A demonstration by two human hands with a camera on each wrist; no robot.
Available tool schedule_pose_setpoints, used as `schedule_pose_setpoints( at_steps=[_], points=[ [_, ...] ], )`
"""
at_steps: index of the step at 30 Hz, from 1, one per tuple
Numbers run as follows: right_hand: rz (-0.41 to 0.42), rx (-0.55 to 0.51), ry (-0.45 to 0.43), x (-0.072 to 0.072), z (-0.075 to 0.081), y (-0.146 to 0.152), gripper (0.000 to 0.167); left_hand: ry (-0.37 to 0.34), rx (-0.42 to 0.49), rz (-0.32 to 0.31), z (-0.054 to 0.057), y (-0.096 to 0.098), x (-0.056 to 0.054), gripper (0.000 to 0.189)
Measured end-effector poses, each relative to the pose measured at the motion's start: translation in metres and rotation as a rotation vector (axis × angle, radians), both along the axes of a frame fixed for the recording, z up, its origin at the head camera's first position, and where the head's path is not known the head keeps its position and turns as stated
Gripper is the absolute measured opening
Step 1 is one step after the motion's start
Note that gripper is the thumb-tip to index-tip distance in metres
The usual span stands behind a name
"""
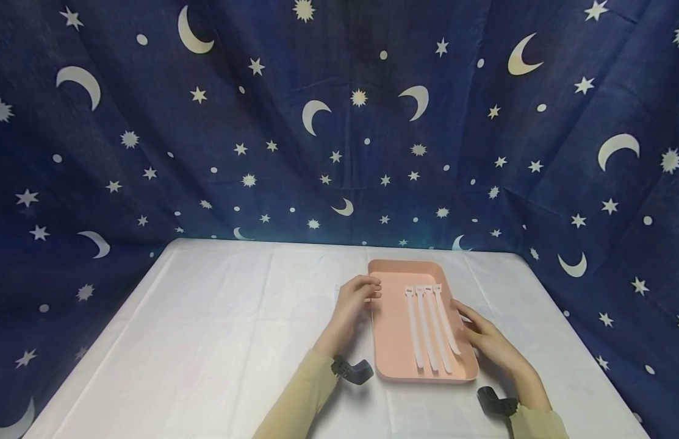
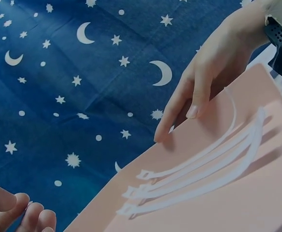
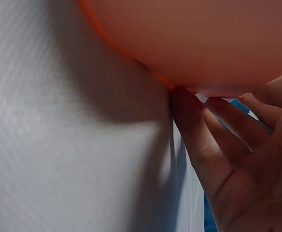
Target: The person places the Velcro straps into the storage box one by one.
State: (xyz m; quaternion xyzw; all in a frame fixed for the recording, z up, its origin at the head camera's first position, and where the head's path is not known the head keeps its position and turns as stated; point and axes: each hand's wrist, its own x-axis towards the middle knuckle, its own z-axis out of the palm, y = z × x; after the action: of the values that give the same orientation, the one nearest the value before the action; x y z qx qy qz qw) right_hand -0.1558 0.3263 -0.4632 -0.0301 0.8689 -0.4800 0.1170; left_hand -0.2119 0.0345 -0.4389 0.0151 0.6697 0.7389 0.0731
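Observation:
A shallow pink tray (image 1: pixel 394 341) lies on the right half of the table. Several white cable ties (image 1: pixel 427 329) rest side by side in it, heads toward the far end. On the tray's right side my right hand (image 1: pixel 495 344) grips the rim, thumb at the top edge in the left wrist view; its fingertips (image 3: pixel 184 104) meet the tray's underside in the right wrist view. My left hand (image 1: pixel 352 305) is at the left rim near the far corner, fingers bent. Whether it holds the rim or something thin is unclear.
A white cloth (image 1: pixel 207 341) covers the table. Behind and around it hangs a dark blue curtain (image 1: pixel 339 67) with moons and stars. Black wrist mounts sit on the left wrist (image 1: pixel 352 371) and right wrist (image 1: pixel 495 402). A small pale shape (image 1: pixel 336 292) shows beside the left hand.

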Motion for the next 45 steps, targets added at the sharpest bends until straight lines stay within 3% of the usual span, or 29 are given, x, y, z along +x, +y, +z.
schedule_pose_setpoints(
  at_steps=[5, 14, 24, 26, 33, 45],
  points=[
    [0.004, -0.014, 0.006, -0.001, 0.0, 0.0, 0.065, 0.006, 0.004, 0.005, 0.004, -0.008, 0.001, 0.026],
    [0.002, -0.002, 0.002, 0.0, 0.0, 0.0, 0.065, 0.004, -0.033, 0.051, 0.032, -0.028, 0.016, 0.027],
    [0.006, -0.02, 0.029, 0.0, -0.001, 0.002, 0.064, -0.001, -0.06, 0.117, 0.033, -0.044, 0.013, 0.027],
    [0.006, -0.017, 0.028, -0.001, -0.001, 0.002, 0.064, -0.004, -0.057, 0.134, 0.03, -0.047, 0.008, 0.027],
    [0.0, -0.006, 0.022, -0.001, 0.001, 0.001, 0.064, -0.005, -0.051, 0.205, 0.003, -0.053, -0.015, 0.023],
    [0.004, -0.008, 0.005, 0.001, 0.003, -0.001, 0.065, 0.055, -0.142, 0.293, -0.016, -0.063, -0.026, 0.02]
  ],
)
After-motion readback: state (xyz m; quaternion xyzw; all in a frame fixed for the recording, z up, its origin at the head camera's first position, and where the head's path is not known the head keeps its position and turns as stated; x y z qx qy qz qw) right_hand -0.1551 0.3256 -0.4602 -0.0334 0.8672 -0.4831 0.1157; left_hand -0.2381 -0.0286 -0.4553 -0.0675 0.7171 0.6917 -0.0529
